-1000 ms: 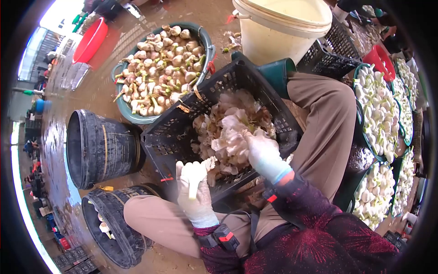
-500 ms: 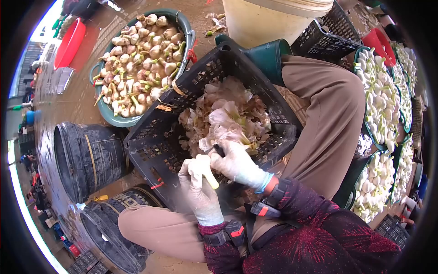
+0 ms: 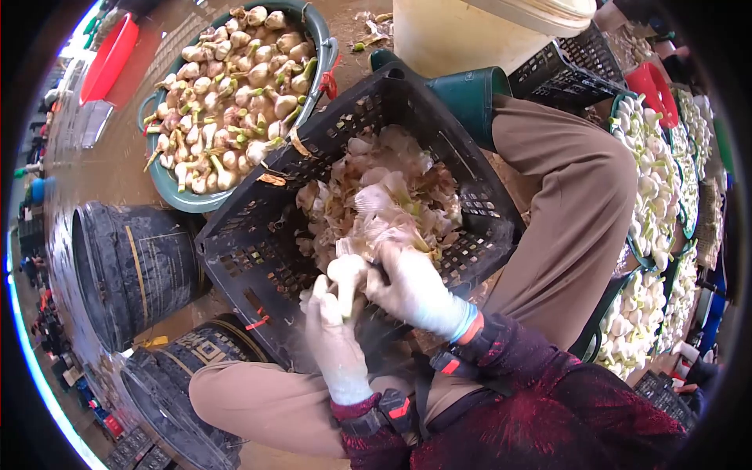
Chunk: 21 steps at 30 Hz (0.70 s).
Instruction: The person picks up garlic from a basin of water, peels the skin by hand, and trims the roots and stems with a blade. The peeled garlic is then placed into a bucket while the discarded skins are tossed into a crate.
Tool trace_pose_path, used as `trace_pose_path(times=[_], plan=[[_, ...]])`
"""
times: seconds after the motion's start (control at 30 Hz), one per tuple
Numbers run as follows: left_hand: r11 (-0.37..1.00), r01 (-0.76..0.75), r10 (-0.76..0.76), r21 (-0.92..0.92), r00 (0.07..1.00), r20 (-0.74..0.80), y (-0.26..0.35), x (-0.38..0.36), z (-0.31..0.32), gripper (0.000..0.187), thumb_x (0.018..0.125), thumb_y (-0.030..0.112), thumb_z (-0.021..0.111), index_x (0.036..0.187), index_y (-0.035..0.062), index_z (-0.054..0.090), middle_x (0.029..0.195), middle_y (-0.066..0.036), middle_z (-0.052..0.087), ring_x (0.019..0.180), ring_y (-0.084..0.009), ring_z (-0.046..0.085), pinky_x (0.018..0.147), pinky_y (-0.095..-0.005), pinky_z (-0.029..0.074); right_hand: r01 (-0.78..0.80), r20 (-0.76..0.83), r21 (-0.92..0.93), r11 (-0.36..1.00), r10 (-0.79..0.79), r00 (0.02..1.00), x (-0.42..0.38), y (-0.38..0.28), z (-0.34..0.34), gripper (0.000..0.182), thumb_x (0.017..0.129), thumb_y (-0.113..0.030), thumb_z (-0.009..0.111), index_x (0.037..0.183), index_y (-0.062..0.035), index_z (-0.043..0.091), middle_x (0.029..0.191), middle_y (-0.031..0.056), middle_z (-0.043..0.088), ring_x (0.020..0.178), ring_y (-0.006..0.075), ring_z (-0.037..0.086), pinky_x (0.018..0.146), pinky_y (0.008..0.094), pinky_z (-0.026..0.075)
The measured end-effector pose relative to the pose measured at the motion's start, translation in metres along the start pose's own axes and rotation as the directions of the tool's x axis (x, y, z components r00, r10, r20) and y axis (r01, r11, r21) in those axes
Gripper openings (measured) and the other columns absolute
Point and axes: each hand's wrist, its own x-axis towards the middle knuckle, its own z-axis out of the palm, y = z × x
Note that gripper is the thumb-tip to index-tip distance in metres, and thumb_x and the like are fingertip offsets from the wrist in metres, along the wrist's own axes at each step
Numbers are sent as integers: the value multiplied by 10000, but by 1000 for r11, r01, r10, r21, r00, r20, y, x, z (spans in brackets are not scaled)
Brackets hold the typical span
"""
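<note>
My left hand (image 3: 335,338), in a pale glove, is closed on a peeled white garlic bulb (image 3: 346,272), its stem pointing down toward my fingers. Close beside it, my gloved right hand (image 3: 417,291) grips a small knife (image 3: 381,272); a dark bit of its handle shows, and the blade cannot be made out now. Both hands are over the near side of a black plastic crate (image 3: 235,243). Inside that crate lies a heap of papery garlic skins (image 3: 388,192).
A green tub (image 3: 319,35) full of unpeeled garlic stands beyond the crate to the left. Black buckets (image 3: 157,262) lie at left. A cream bucket (image 3: 462,39) stands ahead, near my green boot (image 3: 470,106). Containers of peeled garlic (image 3: 650,172) line the right.
My left hand has turned the garlic bulb, so its stem now points more downward, and has raised it slightly. My right hand has shifted slightly right and down. The camera view has moved a little.
</note>
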Motion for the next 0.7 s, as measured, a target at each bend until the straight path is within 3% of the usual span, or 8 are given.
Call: trace_pose_path(times=[0.07, 0.1, 0.2, 0.27, 0.33, 0.37, 0.47, 0.7], plan=[[911, -166, 167, 376, 985, 31, -6, -1, 3, 414, 940, 196, 610, 1284, -22, 531, 1156, -137, 608, 1040, -218, 614, 811, -330, 539, 138, -7, -76, 988, -139, 990, -8, -4, 8, 187, 746, -109, 650, 844, -11, 524, 685, 207, 563, 664, 395, 588, 599, 476, 468], [914, -155, 161, 374, 987, 15, -6, -4, -3, 414, 940, 196, 610, 1284, -22, 531, 1156, -137, 608, 1040, -218, 614, 811, -330, 539, 98, 19, -67, 993, -96, 995, -9, -4, 10, 148, 745, -83, 628, 823, -3, 530, 690, 213, 563, 664, 407, 580, 604, 473, 462], [983, 184, -184, -11, 978, -96, 5, 3, -7, 292, 934, 100, 591, 1209, 2, 595, 925, -107, 665, 677, -129, 619, 529, -220, 495, 54, -150, -30, 998, -58, 987, 12, 6, 15, 140, 773, -85, 624, 828, 17, 544, 695, 209, 565, 632, 378, 586, 605, 450, 464], [944, 218, -212, -248, 976, 53, 2, 2, -27, 282, 935, 71, 572, 1208, 4, 594, 942, -129, 667, 703, -145, 628, 567, -238, 517, -262, -146, 324, 909, 322, 935, 31, -5, -5, 130, 844, -82, 612, 882, 21, 542, 741, 185, 604, 694, 272, 641, 641, 366, 496], [917, 210, -200, -339, 978, 66, 8, -4, -29, 283, 936, 72, 568, 1209, 3, 592, 952, -138, 669, 709, -149, 633, 585, -249, 526, -439, -94, 262, 859, 476, 875, 34, 16, -18, 109, 852, -41, 580, 937, 12, 539, 769, 174, 628, 720, 240, 652, 650, 339, 502], [878, 206, -196, -432, 978, 69, 10, -4, -27, 284, 937, 74, 564, 1211, 2, 590, 963, -147, 671, 716, -152, 638, 602, -260, 535, -161, -195, 47, 986, 167, 967, 23, 23, -17, 137, 850, -47, 587, 969, -1, 534, 789, 168, 634, 724, 244, 657, 664, 342, 510], [836, 214, -150, -506, 975, 164, -1, 0, -30, 321, 933, 91, 575, 1241, -2, 573, 992, -136, 678, 769, -163, 660, 660, -276, 551, 215, -130, 86, 973, -203, 970, -2, -10, -18, 239, 819, -106, 668, 1030, -25, 590, 836, 158, 643, 777, 324, 654, 708, 387, 512], [977, -199, 206, 73, 971, -118, -11, -10, 7, 337, 909, 65, 607, 1238, -8, 589, 1082, -112, 669, 907, -192, 673, 736, -294, 558, 59, -5, 12, 998, -59, 998, -12, -21, -1, 157, 762, -98, 682, 894, -35, 624, 768, 189, 611, 722, 387, 603, 647, 434, 482]])
